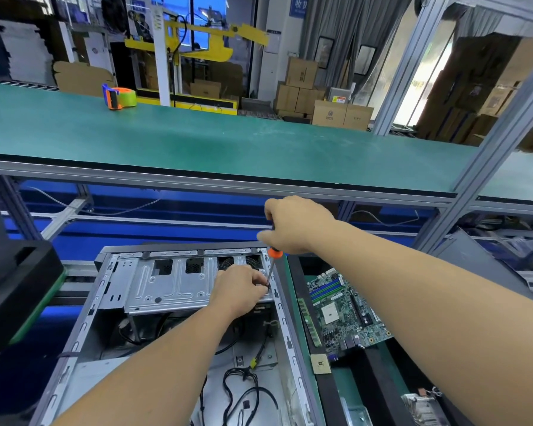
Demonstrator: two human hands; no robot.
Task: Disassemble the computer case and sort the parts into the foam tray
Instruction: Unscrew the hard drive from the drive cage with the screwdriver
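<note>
The open grey computer case [105, 290] lies flat in front of me, black cables [246, 392] loose on its floor. A silver drive cage [166, 287] spans its far end. My right hand [293, 226] grips the orange-and-black handle of a screwdriver [273, 265], held nearly upright with its tip at the cage's right end. My left hand [240, 290] pinches the shaft near the tip, resting on the cage. To the right, the black foam tray [373, 382] holds a green motherboard [345, 312], a RAM stick [310, 324] and a CPU chip [320, 363].
A metal heatsink [422, 408] sits at the lower right of the tray. A black panel [13, 290] lies at the left. Above runs a green-topped shelf [228, 139] with an orange tape dispenser [119, 96]. An aluminium post [486, 167] rises at the right.
</note>
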